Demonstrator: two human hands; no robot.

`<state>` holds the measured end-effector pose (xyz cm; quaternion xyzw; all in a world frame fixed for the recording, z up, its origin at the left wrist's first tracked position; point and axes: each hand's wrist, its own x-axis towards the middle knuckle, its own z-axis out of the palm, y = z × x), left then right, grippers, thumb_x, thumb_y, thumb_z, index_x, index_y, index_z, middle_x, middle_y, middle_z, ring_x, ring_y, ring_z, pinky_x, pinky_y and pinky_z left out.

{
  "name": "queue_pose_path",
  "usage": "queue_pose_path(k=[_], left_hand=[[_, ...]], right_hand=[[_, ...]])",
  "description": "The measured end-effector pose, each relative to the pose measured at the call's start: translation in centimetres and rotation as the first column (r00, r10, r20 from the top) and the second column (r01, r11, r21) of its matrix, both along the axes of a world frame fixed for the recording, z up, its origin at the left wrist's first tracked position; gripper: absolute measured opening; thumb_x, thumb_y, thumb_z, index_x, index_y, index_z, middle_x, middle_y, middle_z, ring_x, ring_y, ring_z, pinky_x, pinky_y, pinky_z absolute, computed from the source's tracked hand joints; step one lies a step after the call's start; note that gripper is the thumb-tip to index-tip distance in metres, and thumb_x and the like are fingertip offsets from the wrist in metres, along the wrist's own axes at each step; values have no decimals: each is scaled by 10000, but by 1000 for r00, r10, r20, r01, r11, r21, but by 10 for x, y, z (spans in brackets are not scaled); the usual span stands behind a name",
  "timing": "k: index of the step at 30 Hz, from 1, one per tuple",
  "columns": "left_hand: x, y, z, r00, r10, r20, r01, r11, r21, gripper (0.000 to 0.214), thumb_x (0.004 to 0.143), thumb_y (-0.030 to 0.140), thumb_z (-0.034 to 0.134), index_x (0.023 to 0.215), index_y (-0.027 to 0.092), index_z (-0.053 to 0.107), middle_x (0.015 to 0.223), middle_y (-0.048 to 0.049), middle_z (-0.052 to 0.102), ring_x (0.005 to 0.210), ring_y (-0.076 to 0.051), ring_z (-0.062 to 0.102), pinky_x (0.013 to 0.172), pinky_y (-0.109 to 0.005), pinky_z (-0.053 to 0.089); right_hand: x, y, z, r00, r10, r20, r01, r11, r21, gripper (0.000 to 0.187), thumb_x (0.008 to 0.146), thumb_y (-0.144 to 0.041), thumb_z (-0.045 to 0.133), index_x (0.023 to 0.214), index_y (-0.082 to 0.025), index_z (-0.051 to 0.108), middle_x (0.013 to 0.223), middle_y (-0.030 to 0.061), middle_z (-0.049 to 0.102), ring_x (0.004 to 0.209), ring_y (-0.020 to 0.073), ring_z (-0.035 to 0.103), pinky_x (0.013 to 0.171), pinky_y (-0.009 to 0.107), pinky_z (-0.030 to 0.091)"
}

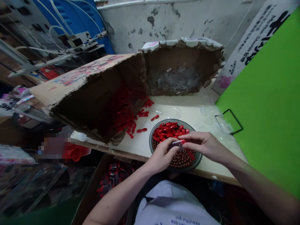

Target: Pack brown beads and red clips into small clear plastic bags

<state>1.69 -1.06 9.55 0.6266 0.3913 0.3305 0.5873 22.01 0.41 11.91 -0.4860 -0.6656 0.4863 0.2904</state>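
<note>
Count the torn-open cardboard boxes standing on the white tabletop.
2. The left box opens toward the person and holds red pieces; the right box, farther back against the wall, holds clear pieces. More could be hidden behind them.

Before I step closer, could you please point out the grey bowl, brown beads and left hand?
Grey bowl (199, 155): head view, its right wall.
Brown beads (181, 160): head view, middle of the uncovered patch.
Left hand (163, 155): head view, back of the hand.
</note>
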Motion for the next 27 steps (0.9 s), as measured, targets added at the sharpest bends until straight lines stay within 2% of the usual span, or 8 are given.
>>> queue_pose_path(k=[7, 11, 13, 15, 17, 19, 24, 27], left_hand=[[8, 0, -6, 984, 148, 99, -139, 986, -93, 177, 888, 284, 540, 1003, 168, 608, 876, -21, 622, 758, -110, 543, 677, -205, 417], [13, 9, -9, 934, 230, 274, -150, 947, -284, 220, 829, 337, 634, 948, 153, 611, 716, 18, 571, 570, -57, 479, 525, -173, 358], [16, 14, -9, 874, 302, 381, -144, 909, -391, 253, 780, 346, 686, 898, 140, 599, 686, 20, 567, 535, -53, 488, 490, -170, 348], [19, 17, -8, 818, 364, 446, -132, 873, -470, 281, 739, 335, 724, 871, 130, 587, 710, 5, 594, 537, -60, 526, 483, -172, 364], [22, 17, -9, 777, 406, 481, -118, 844, -523, 303, 713, 324, 746, 871, 124, 582, 739, -8, 617, 546, -67, 554, 487, -174, 385], [26, 15, -12, 753, 424, 502, -99, 828, -552, 317, 700, 321, 756, 877, 123, 582, 753, -16, 633, 554, -71, 568, 492, -172, 399], [32, 4, -20, 847, 312, 429, -51, 853, -519, 305, 722, 344, 736, 883, 120, 605, 745, -35, 663, 516, -64, 542, 462, -168, 378], [31, -1, -18, 933, 137, 333, 33, 888, -458, 309, 738, 356, 724, 904, 112, 633, 646, -8, 628, 471, -52, 489, 466, -172, 375]], right_hand=[[-14, 0, -5, 992, -103, -72, 104, 994, 16, 295, 776, -358, 703, 1036, -219, 715, 960, 49, 758, 838, 203, 714, 816, 380, 569], [-11, 11, -1, 983, -106, -150, 107, 994, -2, 302, 749, -377, 742, 995, -207, 701, 930, 46, 756, 804, 189, 708, 785, 346, 565], [-9, 11, -8, 953, -209, -217, 218, 976, 18, 301, 781, -399, 713, 1014, -209, 697, 943, 51, 748, 799, 186, 699, 748, 330, 560], [-11, 3, -24, 850, -403, -340, 442, 896, 44, 277, 853, -424, 629, 1026, -216, 688, 908, 48, 733, 764, 170, 682, 692, 304, 546], [-19, -10, -43, 676, -563, -476, 662, 747, 56, 279, 911, -438, 538, 1018, -223, 681, 849, 35, 699, 734, 153, 652, 678, 287, 523], [-29, -23, -57, 588, -580, -563, 736, 673, 75, 333, 926, -476, 483, 1057, -232, 668, 896, 43, 672, 801, 167, 640, 747, 315, 516], [-38, -14, -39, 584, -482, -653, 700, 707, 105, 436, 940, -543, 375, 1152, -253, 623, 1019, 66, 654, 953, 201, 633, 879, 371, 497], [-31, 7, -16, 664, -372, -649, 518, 855, 40, 496, 958, -563, 283, 1124, -257, 635, 962, 59, 674, 941, 196, 650, 897, 372, 503]])
